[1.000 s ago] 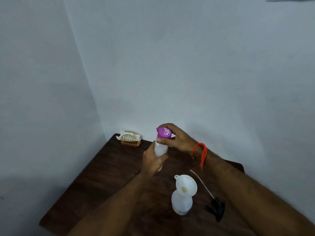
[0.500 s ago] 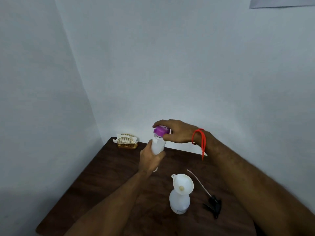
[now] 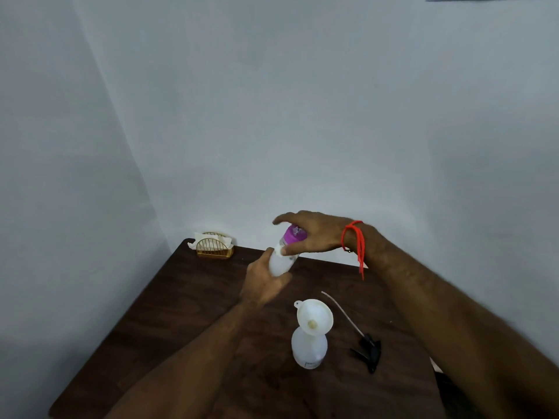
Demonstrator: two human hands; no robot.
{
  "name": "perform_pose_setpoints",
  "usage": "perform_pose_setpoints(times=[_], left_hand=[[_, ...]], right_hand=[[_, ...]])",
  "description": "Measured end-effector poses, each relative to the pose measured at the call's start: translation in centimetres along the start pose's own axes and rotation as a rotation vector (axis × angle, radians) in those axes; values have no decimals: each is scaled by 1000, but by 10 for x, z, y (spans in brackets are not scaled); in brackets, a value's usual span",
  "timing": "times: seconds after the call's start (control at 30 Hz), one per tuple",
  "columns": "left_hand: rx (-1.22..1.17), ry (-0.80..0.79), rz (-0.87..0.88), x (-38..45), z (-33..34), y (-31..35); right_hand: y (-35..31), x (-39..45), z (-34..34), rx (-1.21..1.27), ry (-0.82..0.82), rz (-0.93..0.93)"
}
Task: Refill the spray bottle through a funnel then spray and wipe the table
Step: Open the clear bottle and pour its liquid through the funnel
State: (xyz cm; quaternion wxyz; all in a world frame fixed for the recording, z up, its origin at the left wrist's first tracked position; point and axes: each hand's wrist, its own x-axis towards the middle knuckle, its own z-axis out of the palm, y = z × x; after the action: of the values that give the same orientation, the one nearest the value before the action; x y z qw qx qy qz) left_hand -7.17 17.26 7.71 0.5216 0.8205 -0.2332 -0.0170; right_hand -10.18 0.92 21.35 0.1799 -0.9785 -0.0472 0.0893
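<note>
Fingers (image 3: pixel 282 282) of the left hand (image 3: pixel 262 286) wrap around the lower body of a white refill bottle (image 3: pixel 279 261), clasping it firmly, thumb up along the near side. That bottle leans slightly and is lifted above the table (image 3: pixel 169 313). Over its top, the right hand (image 3: pixel 314 234) curls around the purple cap (image 3: pixel 294 234): thumb pressed under the cap's near edge, the other fingers arched over the far side, the index finger (image 3: pixel 282 218) stretched out past the cap and not clearly touching it. How tight this grip is cannot be told, but the cap sits inside the curl of the hand. A red thread (image 3: pixel 357 246) circles the right wrist, its loose ends hanging down.

Below the left fingers, nearer the camera, the spray bottle (image 3: pixel 309 349) stands upright on the table with a white funnel (image 3: pixel 315 316) seated in its neck; neither hand touches it. Just beside it, under the right forearm, lies the black sprayer head (image 3: pixel 369 351) on its side, its thin tube (image 3: pixel 341 311) pointing back toward the hands. Beyond the left fingers, at the far corner of the table against the wall, a gold wire holder (image 3: pixel 214 248) carries white napkins.
</note>
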Motion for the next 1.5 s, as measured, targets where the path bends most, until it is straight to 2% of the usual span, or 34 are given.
perform_pose_setpoints(times=[0.1, 0.27, 0.37, 0.43, 0.53, 0.63, 0.73, 0.83, 0.97, 1.1, 1.3, 1.4, 1.5], left_hand=[[40, -54, 39, -1, 2, 3], [57, -47, 10, -4, 8, 1], [26, -34, -28, -4, 4, 1], [8, -15, -69, -4, 0, -2], [-37, 51, -140, -5, -4, -10], [-81, 89, -186, -8, -6, -18], [-106, 113, -192, -15, -6, -28], [-117, 123, -242, -22, -2, -40], [-154, 145, -267, -31, 6, -47], [-134, 142, -267, -44, 15, -52], [-93, 117, -258, -70, 17, -66], [-15, 135, -247, -80, 15, -65], [39, 158, -173, -81, 15, -56]], right_hand=[[0, 0, -3, -113, 68, 78], [2, -1, -3, -186, 63, -123], [5, -8, -10, -21, 66, -300], [8, -16, -16, 189, 150, -314], [29, -32, -5, 628, 428, -183], [63, -56, 51, 922, 723, 30], [98, -91, 145, 1022, 831, 313], [118, -118, 242, 923, 812, 603], [132, -136, 328, 746, 633, 717], [134, -149, 360, 575, 449, 729], [131, -149, 362, 345, 251, 677], [122, -157, 361, 272, 411, 616], [106, -156, 338, 254, 728, 459]])
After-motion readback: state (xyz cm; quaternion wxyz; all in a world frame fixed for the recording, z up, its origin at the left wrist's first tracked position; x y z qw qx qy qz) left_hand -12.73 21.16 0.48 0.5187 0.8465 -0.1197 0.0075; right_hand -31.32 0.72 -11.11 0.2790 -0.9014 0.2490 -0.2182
